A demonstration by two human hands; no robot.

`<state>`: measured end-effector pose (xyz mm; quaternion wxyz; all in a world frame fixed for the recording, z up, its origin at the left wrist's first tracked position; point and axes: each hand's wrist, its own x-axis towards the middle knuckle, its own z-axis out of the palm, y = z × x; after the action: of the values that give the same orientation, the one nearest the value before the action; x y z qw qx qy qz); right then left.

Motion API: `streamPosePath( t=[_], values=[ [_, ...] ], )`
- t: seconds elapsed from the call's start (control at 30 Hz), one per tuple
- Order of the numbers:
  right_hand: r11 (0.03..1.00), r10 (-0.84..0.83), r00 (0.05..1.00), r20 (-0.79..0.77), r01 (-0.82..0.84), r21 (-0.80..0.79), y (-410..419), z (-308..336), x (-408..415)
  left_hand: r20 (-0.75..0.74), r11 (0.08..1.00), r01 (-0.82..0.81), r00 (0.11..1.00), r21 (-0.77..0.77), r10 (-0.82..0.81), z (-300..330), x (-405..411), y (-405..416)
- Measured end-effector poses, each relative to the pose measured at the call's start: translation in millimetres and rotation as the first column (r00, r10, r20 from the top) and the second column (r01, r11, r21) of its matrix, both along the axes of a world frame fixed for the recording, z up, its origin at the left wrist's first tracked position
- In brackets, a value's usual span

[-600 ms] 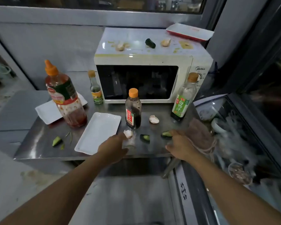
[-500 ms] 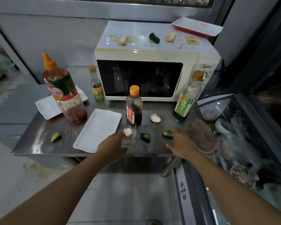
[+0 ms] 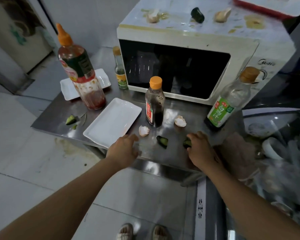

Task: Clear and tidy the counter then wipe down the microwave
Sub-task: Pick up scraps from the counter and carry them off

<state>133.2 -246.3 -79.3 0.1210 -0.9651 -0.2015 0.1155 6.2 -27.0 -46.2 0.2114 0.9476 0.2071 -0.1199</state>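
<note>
A white microwave (image 3: 180, 34) stands at the back of the steel counter (image 3: 59, 115). Its top is stained and carries two eggshells (image 3: 152, 15) and a cucumber end (image 3: 197, 14). On the counter lie two more eggshells (image 3: 143, 131) (image 3: 180, 121) and cucumber pieces (image 3: 162, 141) (image 3: 70, 120). My left hand (image 3: 123, 150) hovers at the front edge just left of the nearer eggshell, fingers loosely curled and holding nothing. My right hand (image 3: 200, 150) pinches another cucumber piece (image 3: 187, 142) on the counter.
A chili sauce bottle (image 3: 80, 70), a small bottle (image 3: 119, 71), a soy sauce bottle (image 3: 154, 104) and a vinegar bottle (image 3: 230, 101) stand around two white plates (image 3: 113, 122) (image 3: 68, 87). A pinkish cloth (image 3: 237, 153) lies at the right edge. A red tray (image 3: 267, 6) sits on the microwave.
The view has come closer to the counter. My right hand has moved forward onto the cucumber piece. My left hand stays beside the near eggshell.
</note>
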Motion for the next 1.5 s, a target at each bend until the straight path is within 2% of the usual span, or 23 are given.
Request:
streamPosePath(
  t=[0.17, 0.4, 0.53, 0.73, 1.0, 1.17, 1.5],
  values=[
    [0.998, 0.045, 0.999, 0.031, -0.046, 0.052, 4, -6, -1, 0.018, 1.0, -0.025, 1.0, 0.013, 0.024, -3, -2, -4],
    [0.96, 0.16, 0.983, 0.092, -0.177, 0.219, 36, 7, -15, 0.055, 1.0, -0.027, 0.998, 0.011, 0.026, -6, -4, -1],
    [0.938, 0.205, 0.976, 0.078, -0.219, 0.269, 62, 5, -19, 0.1, 1.0, -0.024, 0.995, 0.015, 0.023, -14, 2, 1],
    [0.959, 0.2, 0.978, 0.053, -0.207, 0.195, 74, -18, -26, 0.126, 1.0, -0.007, 0.992, 0.002, 0.007, -25, 10, 1],
    [0.965, 0.254, 0.95, 0.183, -0.261, 0.015, 73, -31, -24, 0.136, 1.0, 0.006, 0.991, 0.023, -0.009, -30, 22, 2],
    [0.96, 0.267, 0.949, 0.168, -0.277, 0.04, 73, -31, -20, 0.119, 1.0, -0.016, 0.993, 0.012, 0.014, -31, 24, 2],
    [0.966, 0.184, 0.98, 0.07, -0.194, 0.171, 71, -19, -21, 0.126, 0.999, -0.051, 0.991, -0.005, 0.052, -33, 20, 6]
  ],
)
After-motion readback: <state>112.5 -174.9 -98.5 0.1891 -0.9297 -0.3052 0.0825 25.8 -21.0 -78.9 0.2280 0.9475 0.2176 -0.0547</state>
